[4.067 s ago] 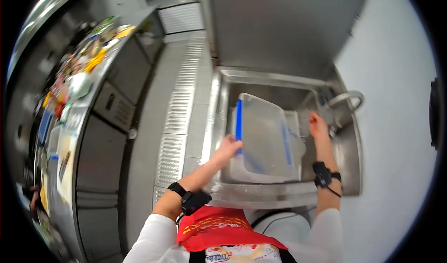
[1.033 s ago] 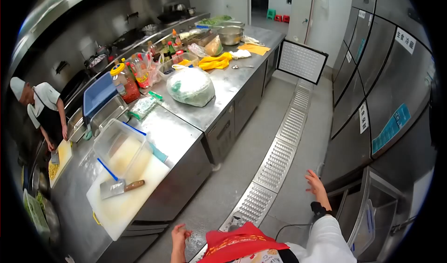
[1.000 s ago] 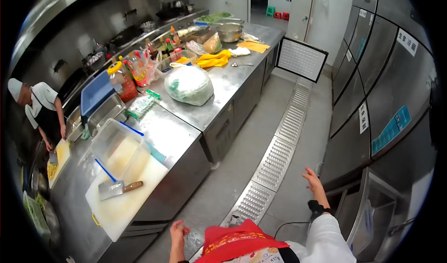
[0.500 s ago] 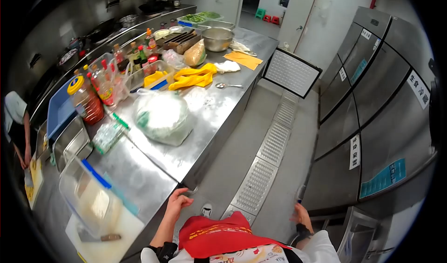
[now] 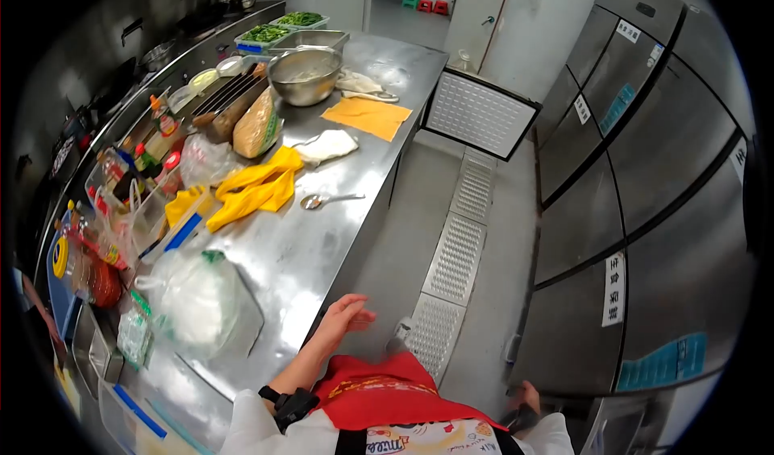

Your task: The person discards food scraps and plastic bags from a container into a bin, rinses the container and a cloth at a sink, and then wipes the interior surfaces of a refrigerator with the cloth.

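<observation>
My left hand [image 5: 345, 319] hangs beside the near edge of the steel table [image 5: 298, 270], fingers apart and holding nothing. Low on the right, near the steel refrigerator [image 5: 564, 334], is my right hand [image 5: 528, 396]; its fingers are small and partly hidden. On the table stand a white plastic bag [image 5: 197, 302], a metal spoon [image 5: 330, 200], yellow cloths [image 5: 258, 189], a white cloth [image 5: 326, 145], an orange cloth [image 5: 368, 116] and a large metal bowl [image 5: 305, 76].
A floor drain grate [image 5: 453, 257] runs along the aisle. A white textured panel [image 5: 481, 115] in a dark frame stands at the table's far end. Bottles [image 5: 97, 274] and a bag of crumbs [image 5: 256, 124] are at the left. A co-worker's arm [image 5: 40, 306] shows at the left edge.
The view has moved forward along the table and aisle. The bag, cloths and spoon now appear lower and farther left. My left hand has moved slightly right; my right hand appears lower.
</observation>
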Demonstrator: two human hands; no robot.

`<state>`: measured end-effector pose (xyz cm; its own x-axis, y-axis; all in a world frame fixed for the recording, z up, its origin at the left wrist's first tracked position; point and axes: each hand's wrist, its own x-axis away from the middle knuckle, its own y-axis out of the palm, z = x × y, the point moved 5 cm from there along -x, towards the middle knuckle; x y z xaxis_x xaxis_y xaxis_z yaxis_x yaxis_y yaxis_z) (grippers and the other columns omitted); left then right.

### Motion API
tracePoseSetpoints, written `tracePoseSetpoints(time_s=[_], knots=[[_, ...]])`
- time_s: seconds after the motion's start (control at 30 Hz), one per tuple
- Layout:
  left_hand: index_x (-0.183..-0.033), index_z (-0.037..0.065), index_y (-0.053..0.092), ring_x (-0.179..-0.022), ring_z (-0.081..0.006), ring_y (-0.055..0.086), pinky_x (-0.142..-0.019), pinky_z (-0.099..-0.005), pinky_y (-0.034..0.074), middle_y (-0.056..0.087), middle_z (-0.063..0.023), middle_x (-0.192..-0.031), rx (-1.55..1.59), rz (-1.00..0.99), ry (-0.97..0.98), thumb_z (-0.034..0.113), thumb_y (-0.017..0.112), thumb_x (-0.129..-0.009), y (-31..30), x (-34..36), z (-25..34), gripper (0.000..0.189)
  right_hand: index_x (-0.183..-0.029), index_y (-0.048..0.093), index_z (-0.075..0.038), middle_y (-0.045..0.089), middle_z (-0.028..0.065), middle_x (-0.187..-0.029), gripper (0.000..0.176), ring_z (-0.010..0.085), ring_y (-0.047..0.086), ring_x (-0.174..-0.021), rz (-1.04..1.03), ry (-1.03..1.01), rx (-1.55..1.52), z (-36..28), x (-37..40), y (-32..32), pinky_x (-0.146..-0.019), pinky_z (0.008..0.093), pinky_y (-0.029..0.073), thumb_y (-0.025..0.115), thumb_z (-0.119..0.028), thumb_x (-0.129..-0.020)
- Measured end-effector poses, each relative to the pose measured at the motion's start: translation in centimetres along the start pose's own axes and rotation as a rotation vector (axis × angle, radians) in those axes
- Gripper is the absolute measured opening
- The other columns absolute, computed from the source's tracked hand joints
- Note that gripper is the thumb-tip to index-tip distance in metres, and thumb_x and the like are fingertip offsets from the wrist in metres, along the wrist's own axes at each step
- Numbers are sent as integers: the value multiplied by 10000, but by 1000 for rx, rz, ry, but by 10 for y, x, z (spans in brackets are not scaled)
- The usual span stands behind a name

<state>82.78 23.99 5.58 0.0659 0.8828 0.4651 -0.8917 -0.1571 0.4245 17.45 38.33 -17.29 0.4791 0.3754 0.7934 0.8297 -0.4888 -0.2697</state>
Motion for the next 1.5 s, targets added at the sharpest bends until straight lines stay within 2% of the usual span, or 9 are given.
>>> tracePoseSetpoints(time_s=[0.1,0.17,0.23,0.47,0.57,0.87,1.03,1.27,1.5], knots=[[-1143,76,485,-859,-192,614,-730,-303,492,637,-101,-912,56,25,16,226,472,-908,26,-84,30,279,-1099,467,-81,515,69,-930,407,253,521,-850,-240,34,-62,-102,-60,46,-750,497,446,523,-387,-837],[-1142,80,486,-861,-197,613,-729,-307,494,632,-106,-934,55,53,22,227,475,-907,38,-122,51,278,-1253,441,-198,443,-33,-723,421,190,405,-635,-383,-105,-88,-199,-51,120,-565,371,380,512,-286,-848],[-1138,83,490,-863,-202,612,-730,-311,496,626,-111,-955,23,85,32,228,479,-905,49,-157,77,275,-1311,370,-152,420,96,-1300,517,316,395,-1184,-504,-278,77,-296,-45,199,-884,461,388,520,-349,-857],[-1147,56,484,-883,-185,594,-748,-316,494,608,-116,-998,149,216,92,224,501,-890,36,-252,146,307,-1360,319,-170,289,79,-1410,572,312,335,-1247,-809,-510,215,-549,-4,521,-915,427,372,564,-251,-850],[-1143,55,484,-878,-202,595,-745,-340,500,610,-125,-982,243,240,138,208,504,-886,28,-293,169,299,-1331,371,-159,375,61,-1353,534,193,467,-1111,-988,-601,286,-607,28,643,-867,400,426,571,-223,-839],[-1166,43,455,-868,-244,609,-724,-380,515,617,-126,-880,376,408,266,201,488,-889,7,-379,247,321,-1327,384,-135,413,99,-1301,578,190,510,-1056,-1244,-817,684,-682,128,920,-850,337,445,606,-220,-800],[-1171,38,453,-888,-239,605,-728,-372,519,608,-136,-914,411,587,316,176,465,-903,7,-427,268,301,-1232,474,-88,545,143,-1046,606,189,559,-773,-1017,-1624,981,-694,136,1053,-701,265,454,690,-248,-689],[-1198,59,444,-935,-232,585,-787,-398,497,586,-123,-1033,592,776,422,227,479,-897,37,-534,320,347,-1077,551,-37,598,-1,-899,271,78,552,-781,-2212,-347,1064,-684,165,1036,-665,233,460,572,-47,-807],[-1142,-8,484,-927,-214,595,-797,-351,507,593,-124,-1042,759,960,546,152,516,-879,26,-552,301,309,-1234,479,-83,574,51,-1120,417,101,557,-877,-2474,-110,1384,-692,149,1025,-731,239,459,565,-134,-829]])
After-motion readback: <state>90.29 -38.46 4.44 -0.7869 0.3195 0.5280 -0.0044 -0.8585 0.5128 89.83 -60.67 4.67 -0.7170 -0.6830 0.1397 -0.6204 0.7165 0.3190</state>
